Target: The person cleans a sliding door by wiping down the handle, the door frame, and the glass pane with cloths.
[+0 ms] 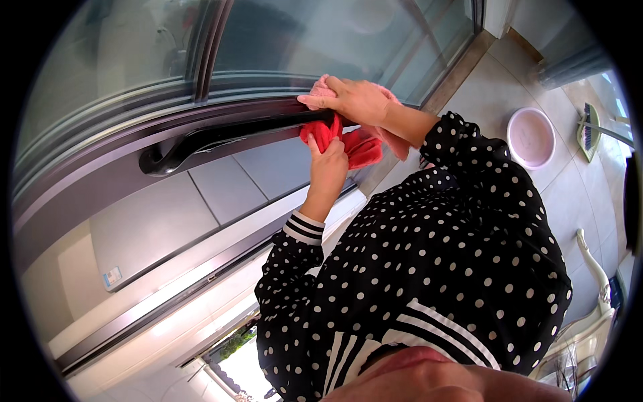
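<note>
A long black curved door handle [236, 128] runs along the dark frame of a glass door [321, 40]. Its far end is partly covered by cloths and my hands. My left hand [329, 166] grips a red cloth [361, 148] bunched against that end, with part of it hanging to the right. Just above, my right hand [359, 100] lies over a pink cloth [324, 86] and the door frame, thumb and fingers pressed on the cloth. More of the pink cloth hangs below my right wrist.
On the tiled floor to the right stand a pink round basin [531, 138] and a dustpan [590, 133] with a brush. A carved white furniture piece [595, 261] is at the lower right. A metal sliding-door track [211, 276] runs along the lower left.
</note>
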The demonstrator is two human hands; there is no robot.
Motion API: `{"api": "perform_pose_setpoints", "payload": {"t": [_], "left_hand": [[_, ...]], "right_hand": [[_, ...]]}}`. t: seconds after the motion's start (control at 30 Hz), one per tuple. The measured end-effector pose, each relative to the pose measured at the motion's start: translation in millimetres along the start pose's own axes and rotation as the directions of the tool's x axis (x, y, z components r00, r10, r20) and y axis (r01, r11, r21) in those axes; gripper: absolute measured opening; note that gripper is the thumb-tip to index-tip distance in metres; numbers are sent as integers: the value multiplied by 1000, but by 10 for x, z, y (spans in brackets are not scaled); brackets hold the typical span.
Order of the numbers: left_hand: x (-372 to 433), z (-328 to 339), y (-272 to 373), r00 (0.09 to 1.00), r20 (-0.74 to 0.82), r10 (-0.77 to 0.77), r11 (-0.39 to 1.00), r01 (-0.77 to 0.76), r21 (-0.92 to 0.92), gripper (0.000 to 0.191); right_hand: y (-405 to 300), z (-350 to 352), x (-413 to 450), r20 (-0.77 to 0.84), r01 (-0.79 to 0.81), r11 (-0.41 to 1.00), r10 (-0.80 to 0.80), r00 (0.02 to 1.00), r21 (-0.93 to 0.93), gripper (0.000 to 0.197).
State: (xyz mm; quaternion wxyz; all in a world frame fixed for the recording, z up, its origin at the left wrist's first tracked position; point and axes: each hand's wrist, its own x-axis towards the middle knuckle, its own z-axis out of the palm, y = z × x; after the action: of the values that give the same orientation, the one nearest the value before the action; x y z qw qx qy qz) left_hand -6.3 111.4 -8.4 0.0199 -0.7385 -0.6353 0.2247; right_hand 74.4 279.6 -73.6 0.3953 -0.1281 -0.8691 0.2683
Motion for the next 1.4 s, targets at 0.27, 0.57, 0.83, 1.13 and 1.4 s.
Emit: {"api": "perform_pose_setpoints", "payload": {"t": [0.27, 0.57, 0.83, 1.13, 1.4], "left_hand": [[-41, 76, 8, 998, -69, -11, 999, 8, -50, 10], [-50, 172, 20, 995, -102, 6, 999, -9, -36, 12], [-50, 196, 38, 999, -53, -10, 1000, 9, -12, 18], [-37, 135, 70, 997, -73, -21, 1000, 20, -20, 22], [-48, 125, 156, 997, -46, -54, 998, 53, -37, 22]], "right_hand": [[189, -86, -99, 309, -57, 998, 59, 949, -15, 62], [236, -260, 750, -266, 611, 787, -609, 748, -86, 45], [407, -192, 303, -152, 538, 827, -560, 815, -163, 42], [477, 63, 177, -87, 510, 858, -514, 853, -66, 26], [90, -403, 681, -112, 610, 773, -631, 768, -173, 30]]}}
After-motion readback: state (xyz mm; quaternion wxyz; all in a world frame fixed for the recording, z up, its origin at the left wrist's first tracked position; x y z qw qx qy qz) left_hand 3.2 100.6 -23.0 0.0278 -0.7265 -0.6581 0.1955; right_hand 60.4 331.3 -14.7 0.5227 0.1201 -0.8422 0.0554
